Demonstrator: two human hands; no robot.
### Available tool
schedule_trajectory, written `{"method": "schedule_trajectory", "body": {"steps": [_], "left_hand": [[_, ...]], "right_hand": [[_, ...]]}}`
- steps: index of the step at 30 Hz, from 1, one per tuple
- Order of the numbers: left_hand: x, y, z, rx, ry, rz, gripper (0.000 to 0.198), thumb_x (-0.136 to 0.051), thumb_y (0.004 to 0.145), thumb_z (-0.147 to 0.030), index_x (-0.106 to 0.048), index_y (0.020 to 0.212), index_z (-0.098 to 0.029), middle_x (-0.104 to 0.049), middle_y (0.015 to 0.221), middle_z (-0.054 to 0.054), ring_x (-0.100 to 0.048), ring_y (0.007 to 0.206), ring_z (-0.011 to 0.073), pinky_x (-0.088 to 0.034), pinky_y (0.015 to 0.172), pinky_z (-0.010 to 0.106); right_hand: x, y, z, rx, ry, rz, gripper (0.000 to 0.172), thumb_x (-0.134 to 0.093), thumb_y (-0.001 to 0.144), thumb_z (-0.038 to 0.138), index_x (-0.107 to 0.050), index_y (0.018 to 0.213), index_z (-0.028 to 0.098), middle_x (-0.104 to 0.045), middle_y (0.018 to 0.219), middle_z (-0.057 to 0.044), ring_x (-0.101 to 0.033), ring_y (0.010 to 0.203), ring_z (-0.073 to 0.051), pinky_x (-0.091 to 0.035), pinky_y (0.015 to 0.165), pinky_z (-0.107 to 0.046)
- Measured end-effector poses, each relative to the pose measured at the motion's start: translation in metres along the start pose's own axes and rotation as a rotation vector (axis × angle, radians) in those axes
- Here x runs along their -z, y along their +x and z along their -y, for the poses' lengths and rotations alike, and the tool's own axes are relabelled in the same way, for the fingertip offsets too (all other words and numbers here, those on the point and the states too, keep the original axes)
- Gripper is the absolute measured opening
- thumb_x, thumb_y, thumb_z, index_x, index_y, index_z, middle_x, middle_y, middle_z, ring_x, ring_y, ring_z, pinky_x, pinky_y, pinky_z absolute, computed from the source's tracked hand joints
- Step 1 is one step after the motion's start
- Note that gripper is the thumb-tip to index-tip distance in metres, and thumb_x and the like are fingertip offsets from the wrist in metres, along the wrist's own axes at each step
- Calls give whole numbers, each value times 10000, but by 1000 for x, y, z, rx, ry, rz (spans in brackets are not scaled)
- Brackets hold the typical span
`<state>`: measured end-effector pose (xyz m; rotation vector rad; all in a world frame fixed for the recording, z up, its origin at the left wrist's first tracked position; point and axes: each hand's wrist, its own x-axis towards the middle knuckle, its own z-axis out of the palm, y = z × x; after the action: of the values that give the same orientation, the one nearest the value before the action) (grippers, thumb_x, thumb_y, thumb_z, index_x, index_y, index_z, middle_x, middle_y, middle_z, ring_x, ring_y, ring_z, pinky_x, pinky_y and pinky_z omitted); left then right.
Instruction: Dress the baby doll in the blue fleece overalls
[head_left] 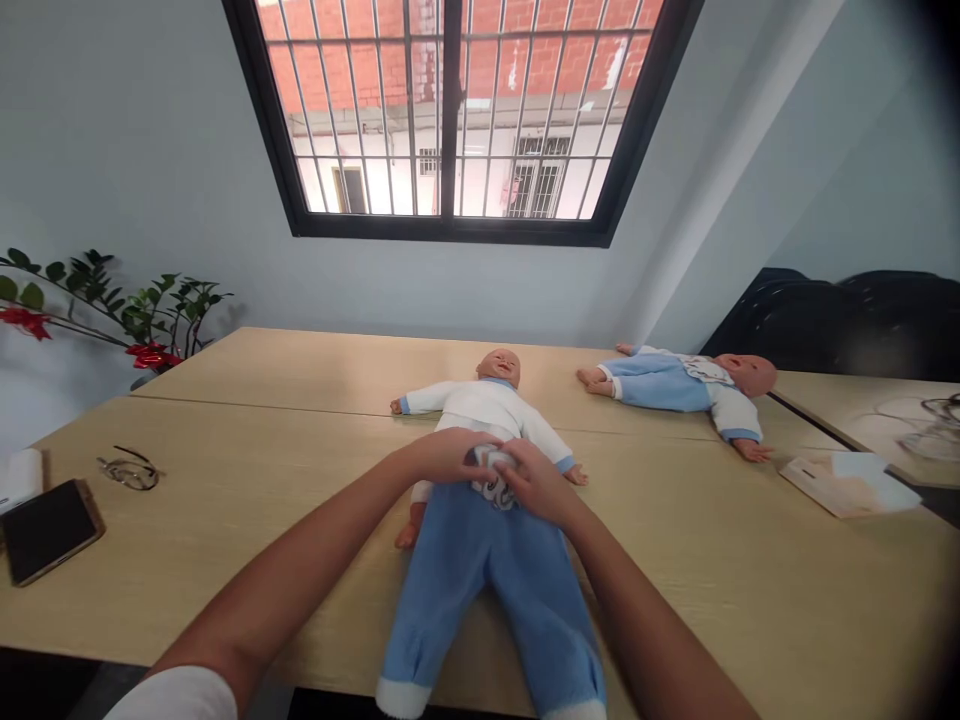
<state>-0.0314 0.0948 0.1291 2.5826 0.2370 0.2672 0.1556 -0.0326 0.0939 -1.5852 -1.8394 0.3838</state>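
A baby doll [499, 368] lies on its back on the table in a white long-sleeved top [480, 402] with blue cuffs. Blue trousers [480, 540] with white cuffs are spread over its lower body, legs toward me. One bare doll foot [407, 530] sticks out beside them on the left. At the waist, my left hand [454, 455] is closed on the trousers' upper edge, by a white printed patch [495, 485]. My right hand [536, 480] pinches the same edge from the other side. Folded fabric partly hides the fingertips.
A second doll [667, 382] in blue and white lies at the back right, near a flat white packet [847, 482]. Glasses [131, 470] and a dark phone [51, 530] are at the left. Behind are a potted plant [150, 310], a barred window [450, 228] and black chairs [847, 320].
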Motion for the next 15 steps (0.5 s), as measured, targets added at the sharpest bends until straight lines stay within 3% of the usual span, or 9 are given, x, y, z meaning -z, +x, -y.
{"method": "schedule_trajectory", "body": {"steps": [2,4,5,7,9,10,13,15], "left_hand": [[2,-15,4,-8,-53,17,474,-610,909,-599,-730,912,-141,-678,833,30,-643,874,217,-482,844,301],[-1,-34,5,-39,-132,46,478,-746,788,-627,-690,750,-155,-664,824,36,-631,895,223,-486,857,305],[-4,-43,4,-34,-188,66,476,-822,709,-616,-689,776,-164,-675,858,42,-632,904,229,-495,851,311],[-14,-58,-1,36,-301,117,577,-889,639,-582,-694,1009,-185,-691,918,45,-642,871,229,-516,801,321],[-23,-67,-6,138,-371,168,707,-868,684,-566,-625,1237,-198,-694,902,29,-642,779,211,-519,723,312],[-27,-69,-8,169,-382,174,682,-830,740,-557,-605,1275,-200,-697,905,27,-641,761,205,-517,712,310],[-33,-70,-9,142,-321,72,337,-670,903,-456,-680,1106,-187,-702,977,54,-644,859,215,-508,804,324],[-36,-70,-8,133,-275,-65,242,-578,957,-387,-698,976,-178,-688,972,62,-625,906,219,-485,857,331]], "right_hand": [[4,-3,7,-70,158,17,338,-480,1022,490,-640,959,199,-664,866,-25,-585,809,-190,-479,762,-315],[5,-4,14,-118,310,25,380,-503,1007,547,-627,932,195,-628,796,4,-558,735,-164,-459,686,-281],[4,-4,16,-133,382,27,397,-521,994,570,-625,926,193,-624,793,7,-556,728,-159,-456,670,-271],[0,-3,20,-177,513,47,425,-552,968,610,-623,922,193,-626,797,11,-557,713,-149,-450,638,-255],[-6,-4,24,-237,626,95,454,-566,945,647,-625,943,197,-625,789,16,-555,685,-141,-440,604,-243],[-9,-6,26,-251,677,125,476,-576,929,670,-629,964,198,-633,800,14,-561,686,-140,-446,606,-242],[-17,-15,36,-175,772,241,601,-678,824,717,-642,1125,198,-690,961,-24,-625,833,-179,-512,735,-283],[-23,-20,45,-104,739,308,655,-765,772,661,-633,1221,202,-699,1091,-46,-635,972,-217,-521,857,-328]]}}
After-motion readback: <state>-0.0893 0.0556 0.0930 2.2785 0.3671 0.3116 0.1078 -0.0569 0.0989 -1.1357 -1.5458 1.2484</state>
